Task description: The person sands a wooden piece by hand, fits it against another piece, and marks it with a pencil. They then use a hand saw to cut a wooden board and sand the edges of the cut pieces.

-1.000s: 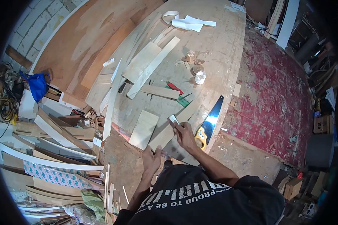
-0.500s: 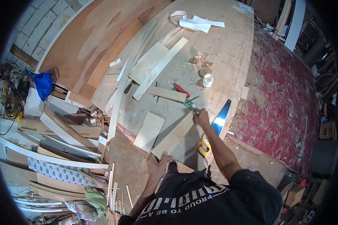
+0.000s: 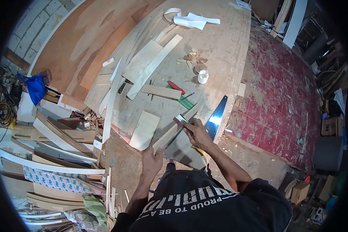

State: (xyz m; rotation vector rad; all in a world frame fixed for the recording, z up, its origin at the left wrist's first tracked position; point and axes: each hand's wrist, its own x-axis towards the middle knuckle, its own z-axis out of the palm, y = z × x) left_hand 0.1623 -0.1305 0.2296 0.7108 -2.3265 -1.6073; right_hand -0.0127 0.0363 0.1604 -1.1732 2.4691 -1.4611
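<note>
My left hand (image 3: 152, 161) is closed on the near end of a pale wooden board (image 3: 170, 134), which is tilted up so that mostly its narrow edge shows. My right hand (image 3: 199, 133) grips a small block with a brown face and a pale side (image 3: 179, 120), held right over the board's edge; its exact kind I cannot tell. A handsaw (image 3: 216, 118) with a shiny blade and yellow handle lies just right of my right hand. Left of the board lies a short pale panel (image 3: 145, 130). Beyond its far end are a narrow wood strip (image 3: 161, 91) and a green object (image 3: 186, 102).
A red-handled tool (image 3: 175, 87), a white-topped container (image 3: 203, 76) and two longer boards (image 3: 154, 65) rest on the worktable (image 3: 220, 50). White sheet material (image 3: 195, 20) lies at the back. Stacked offcuts (image 3: 62, 135) crowd the left; red tiled flooring (image 3: 274, 104) is at right.
The board has turned from lying broad face up to standing on edge. My right hand, with the small block, has come nearer along it. The whole view has shifted slightly.
</note>
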